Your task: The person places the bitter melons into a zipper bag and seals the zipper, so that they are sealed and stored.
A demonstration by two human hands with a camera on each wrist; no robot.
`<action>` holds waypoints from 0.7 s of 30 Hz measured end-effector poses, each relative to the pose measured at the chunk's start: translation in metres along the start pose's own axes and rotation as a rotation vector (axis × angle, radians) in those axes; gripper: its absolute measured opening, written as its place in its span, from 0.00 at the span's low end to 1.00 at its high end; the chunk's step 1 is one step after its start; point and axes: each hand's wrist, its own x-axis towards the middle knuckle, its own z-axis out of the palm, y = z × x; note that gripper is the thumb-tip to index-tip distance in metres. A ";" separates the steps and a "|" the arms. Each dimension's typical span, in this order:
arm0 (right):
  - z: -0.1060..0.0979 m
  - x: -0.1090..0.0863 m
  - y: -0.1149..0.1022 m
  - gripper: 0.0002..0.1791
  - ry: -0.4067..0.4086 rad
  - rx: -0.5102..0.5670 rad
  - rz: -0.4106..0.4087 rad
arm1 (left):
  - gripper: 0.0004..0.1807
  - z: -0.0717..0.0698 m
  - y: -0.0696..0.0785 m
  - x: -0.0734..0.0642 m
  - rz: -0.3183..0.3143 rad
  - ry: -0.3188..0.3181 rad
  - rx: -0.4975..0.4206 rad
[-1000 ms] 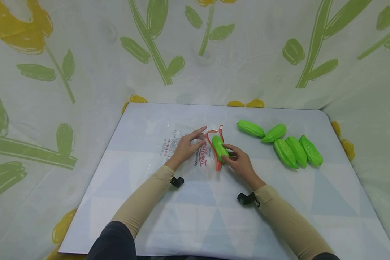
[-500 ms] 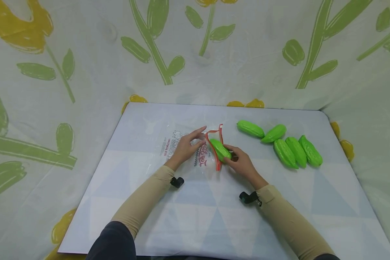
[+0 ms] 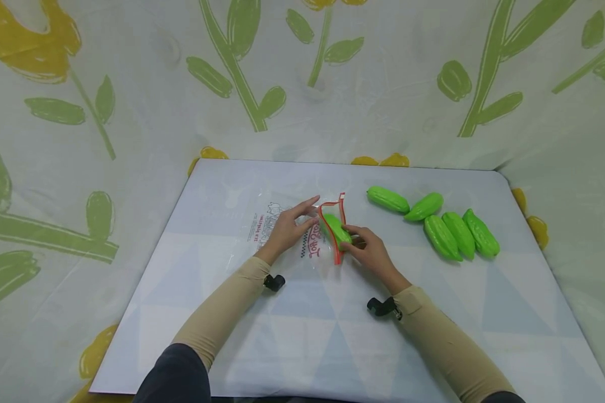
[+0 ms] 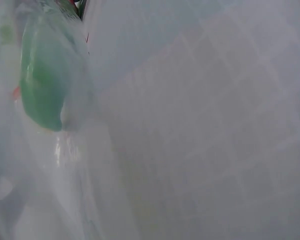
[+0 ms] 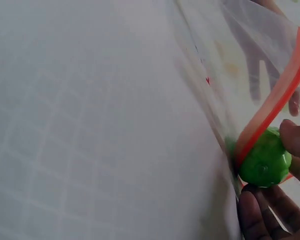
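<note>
Clear bag agape, green vegetable in its mouth!

And behind the bag rises the floral curtain, with the desk spreading pale triangles all around it. The bag lies across the middle, red rim gaping on its right side. Farther right of it, five loose green vegetables sit clustered, well apart from the rim.

Now the hands! The left hand is over the bag, just left of the rim, index finger and thumb spread; whether its grip pinches any film, I can't make out. The right hand is just right of the rim, its grip pinching the vegetable's near end, thumb above, fingers below.

Here's what it all hangs on: from that grip the vegetable points forward and left, long axis slanting across the rim, far end inside the bag. The right hand is nearer, touching it; the left is just beside.
</note>
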 end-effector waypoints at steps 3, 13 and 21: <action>-0.001 0.000 0.000 0.30 -0.024 -0.006 -0.016 | 0.33 0.000 0.000 0.000 0.006 0.005 0.004; -0.001 0.001 -0.001 0.30 -0.042 -0.023 -0.023 | 0.32 0.000 -0.001 -0.001 0.007 0.010 0.009; 0.004 0.003 -0.002 0.30 -0.044 -0.021 0.001 | 0.32 0.001 -0.001 -0.001 0.006 0.008 0.013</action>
